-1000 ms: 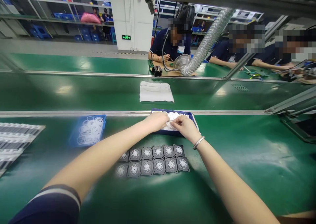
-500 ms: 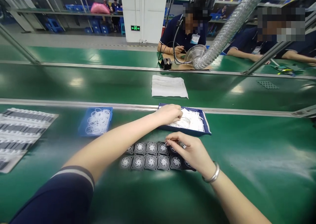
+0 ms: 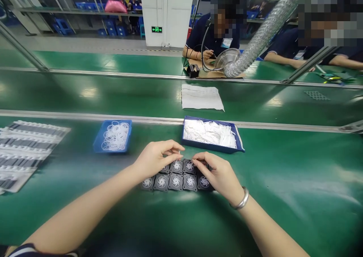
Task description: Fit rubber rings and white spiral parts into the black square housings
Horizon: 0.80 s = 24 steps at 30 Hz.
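Two rows of black square parts (image 3: 176, 182), each with a white swirl at its centre, lie side by side on the green table. Over the back row, toward its left, my left hand (image 3: 155, 159) pinches a small white strip (image 3: 179, 152) between thumb and fingers. My right hand (image 3: 217, 171), wearing a silver bangle, is closed in a pinch above the same row, further right. Its fingertips hide whatever is between them. Beyond both hands stands a dark blue tray (image 3: 210, 146) full of white strips (image 3: 208, 132).
A blue box (image 3: 98, 145) of white rings (image 3: 116, 136) stands left of the tray. Striped grey-and-white sheets (image 3: 31, 147) lie at far left. A white cloth (image 3: 202, 97) lies past the metal rail (image 3: 147, 119). Co-workers sit opposite, near a silver duct (image 3: 263, 32).
My left hand has come out of the tray, back toward me and left, with a white strip. My right hand stays over the black parts; the strip seen in its pinch no longer shows.
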{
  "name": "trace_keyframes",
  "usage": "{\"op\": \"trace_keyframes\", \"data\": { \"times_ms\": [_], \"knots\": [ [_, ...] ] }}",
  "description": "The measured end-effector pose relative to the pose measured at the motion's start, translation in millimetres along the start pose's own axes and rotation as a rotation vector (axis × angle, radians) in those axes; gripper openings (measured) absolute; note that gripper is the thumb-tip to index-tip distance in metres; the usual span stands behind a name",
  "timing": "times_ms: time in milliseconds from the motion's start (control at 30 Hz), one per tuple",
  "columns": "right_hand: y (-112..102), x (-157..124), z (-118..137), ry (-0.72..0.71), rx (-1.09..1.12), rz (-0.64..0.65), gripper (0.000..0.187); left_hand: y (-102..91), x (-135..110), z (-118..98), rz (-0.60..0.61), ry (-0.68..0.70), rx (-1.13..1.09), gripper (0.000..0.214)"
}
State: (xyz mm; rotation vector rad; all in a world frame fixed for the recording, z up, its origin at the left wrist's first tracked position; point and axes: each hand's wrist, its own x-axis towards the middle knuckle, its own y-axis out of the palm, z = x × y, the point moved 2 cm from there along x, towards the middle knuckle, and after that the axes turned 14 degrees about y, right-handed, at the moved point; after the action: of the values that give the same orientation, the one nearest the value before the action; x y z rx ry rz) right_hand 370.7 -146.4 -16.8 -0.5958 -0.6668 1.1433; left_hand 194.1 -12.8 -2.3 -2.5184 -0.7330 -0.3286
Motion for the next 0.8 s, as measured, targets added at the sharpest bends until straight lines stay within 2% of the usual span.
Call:
{"op": "trace_keyframes", "data": {
  "times_ms": [133, 367, 500, 600, 700, 800],
  "knots": [
    [3.9, -1.5, 1.2, 0.004, -0.011, 0.016, 0.007, 10.0, -12.5, 7.2, -0.011, 0.053, 0.177, 0.009],
    [4.3, 1.3, -0.7, 0.068, -0.033, 0.006, 0.009, 17.1, -15.1, 10.3, 0.110, 0.231, 0.504, 0.007],
    [5.7, 1.4, -1.5, 0.057, -0.028, -0.007, 0.009, 21.0, -21.0, 17.0, 0.130, 0.285, 0.562, 0.012],
    [7.1, 1.2, -1.6, 0.040, -0.034, -0.016, 0.008, 22.3, -23.9, 18.1, 0.175, 0.319, 0.502, 0.017],
    [7.4, 1.2, -1.5, 0.007, -0.038, -0.029, 0.007, 9.7, -25.1, 11.5, 0.130, 0.252, 0.372, 0.026],
    [6.1, 1.0, -1.7, -0.011, -0.044, -0.040, 0.007, -20.2, -30.8, 2.9, -0.069, 0.084, 0.341, 0.030]
  ]
}}
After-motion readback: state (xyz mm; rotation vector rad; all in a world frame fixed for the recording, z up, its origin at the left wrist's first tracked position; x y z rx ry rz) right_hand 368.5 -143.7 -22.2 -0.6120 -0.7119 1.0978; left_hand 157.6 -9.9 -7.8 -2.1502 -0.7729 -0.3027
